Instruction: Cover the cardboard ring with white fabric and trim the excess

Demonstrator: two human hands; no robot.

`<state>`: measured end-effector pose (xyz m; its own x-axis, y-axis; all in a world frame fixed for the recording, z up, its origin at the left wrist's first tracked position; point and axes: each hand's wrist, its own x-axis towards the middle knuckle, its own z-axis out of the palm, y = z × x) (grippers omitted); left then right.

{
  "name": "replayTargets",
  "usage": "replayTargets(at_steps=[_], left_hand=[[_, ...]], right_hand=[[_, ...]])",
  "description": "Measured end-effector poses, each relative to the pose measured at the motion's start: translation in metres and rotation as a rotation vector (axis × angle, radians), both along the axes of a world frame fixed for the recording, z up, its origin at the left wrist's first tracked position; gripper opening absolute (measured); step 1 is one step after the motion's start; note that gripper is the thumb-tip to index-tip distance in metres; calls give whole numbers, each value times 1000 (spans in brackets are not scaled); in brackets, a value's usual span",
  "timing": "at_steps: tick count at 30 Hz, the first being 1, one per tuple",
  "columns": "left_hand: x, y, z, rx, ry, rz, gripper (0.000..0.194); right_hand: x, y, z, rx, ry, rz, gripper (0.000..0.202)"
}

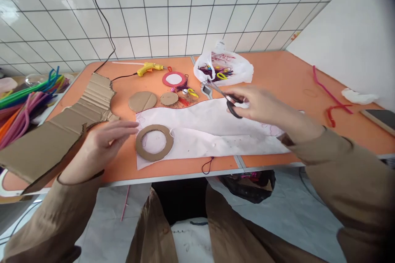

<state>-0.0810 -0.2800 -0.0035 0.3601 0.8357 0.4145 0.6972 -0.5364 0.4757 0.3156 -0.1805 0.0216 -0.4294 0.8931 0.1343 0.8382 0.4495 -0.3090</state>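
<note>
My right hand (256, 104) grips a pair of scissors (233, 107) with black handles, held above white fabric (197, 119) and its blades pointing to the upper left. The fingers of my left hand (106, 141) are apart and hold nothing; their tips come close to the fabric's left edge. Beside them, a cardboard ring (169, 144) lies on the fabric's left end. Behind the fabric are a cardboard disc (142, 101) and a smaller round cardboard piece (169, 98). Purple lines mark parts of the fabric.
A yellow glue gun (149, 69), a red-rimmed white disc (173, 78) and a white plastic bag (239, 68) lie at the back. Cut cardboard (55, 131) and colourful pipe cleaners (29, 107) are at left. More red pipe cleaners (331, 90) and a phone (381, 119) lie at right.
</note>
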Motion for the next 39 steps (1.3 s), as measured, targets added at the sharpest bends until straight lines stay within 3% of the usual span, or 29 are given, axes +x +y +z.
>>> replayTargets(at_steps=[3,8,14,21,24,31,39], left_hand=[[-1,0,-3,23,-15,163,21],[-1,2,-21,2,69,66,25],[-8,5,-26,-46,99,127,30],[-12,2,-29,-236,256,25,51],[-11,3,-29,-226,235,-6,51],[-12,5,-29,-111,45,178,38],[-12,3,-44,-149,73,27,48]], right_hand=[[-4,-32,-13,-30,126,59,34],[-14,-67,-28,-119,225,119,54],[-29,-89,-27,-133,164,159,56],[-38,-86,-22,49,80,125,44],[-41,-86,-24,63,95,147,40],[-80,-96,-19,57,213,408,41],[-130,-91,-33,93,72,634,43]])
